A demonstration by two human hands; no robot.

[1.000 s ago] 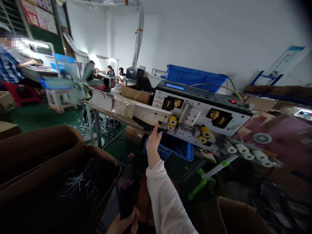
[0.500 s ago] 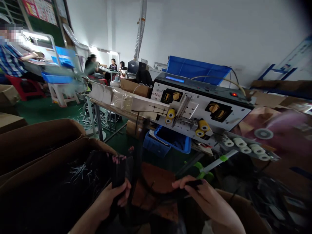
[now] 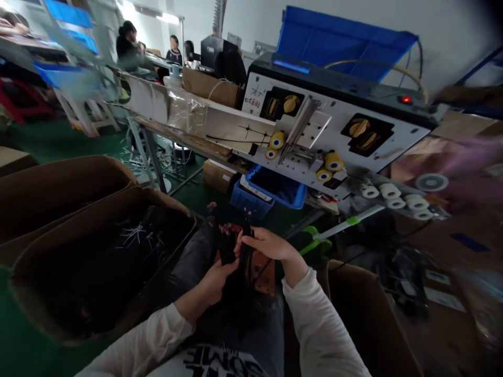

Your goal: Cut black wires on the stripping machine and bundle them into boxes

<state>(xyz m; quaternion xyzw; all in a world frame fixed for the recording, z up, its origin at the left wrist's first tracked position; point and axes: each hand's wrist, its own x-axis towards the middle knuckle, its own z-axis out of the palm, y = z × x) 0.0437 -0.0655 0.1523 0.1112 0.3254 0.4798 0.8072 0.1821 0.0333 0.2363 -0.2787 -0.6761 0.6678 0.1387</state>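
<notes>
My left hand (image 3: 216, 277) is closed around a thick bundle of black cables (image 3: 227, 247), held upright over my lap with pinkish stripped ends at the top. Close beside it, my right hand (image 3: 273, 243) grips a thinner bunch of black cables (image 3: 246, 230) that also shows small pinkish ends. The two bunches stand side by side, and the fingers of both hands nearly meet. Lower down, the cables merge into the dark of my lap. A brown stool-like surface (image 3: 265, 277) lies behind and under the hands.
A wire-cutting machine (image 3: 314, 120) with yellow rollers stands on the bench ahead. Beneath it sits a blue bin (image 3: 301, 199). At left, a cardboard box (image 3: 181, 207) holds dark cables and pale offcuts; another open box (image 3: 353, 277) is at right. Several people sit further back.
My right hand has come inward and up, bringing its cables beside the left bundle. My left hand has moved right. The view has tilted down, showing my lap and sleeves.
</notes>
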